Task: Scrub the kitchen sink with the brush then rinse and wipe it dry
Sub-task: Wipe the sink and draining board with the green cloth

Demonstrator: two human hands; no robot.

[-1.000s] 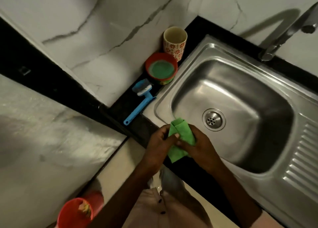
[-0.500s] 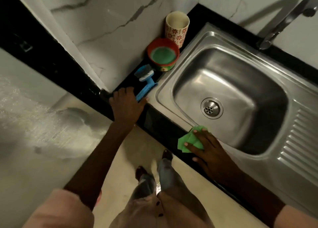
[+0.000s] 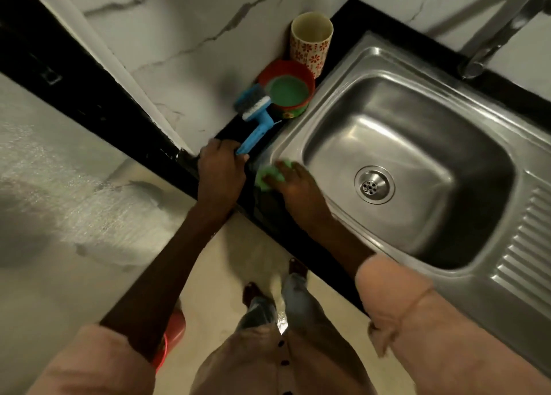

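Observation:
The steel sink with its round drain fills the right side. A blue scrub brush lies on the black counter left of the sink, bristle head toward the wall. My left hand grips the near end of its handle. My right hand presses a folded green cloth onto the sink's front-left corner rim, fingers spread over it. Motion blur softens both hands.
A red bowl with a green inside and a flowered cup stand in the counter corner behind the brush. The tap rises at the back right. A ribbed drainboard lies right of the basin. A red bucket stands on the floor.
My right hand slid the green cloth left along the front rim to the sink's corner. My left hand moved from both-handed folding to the brush handle and holds its end.

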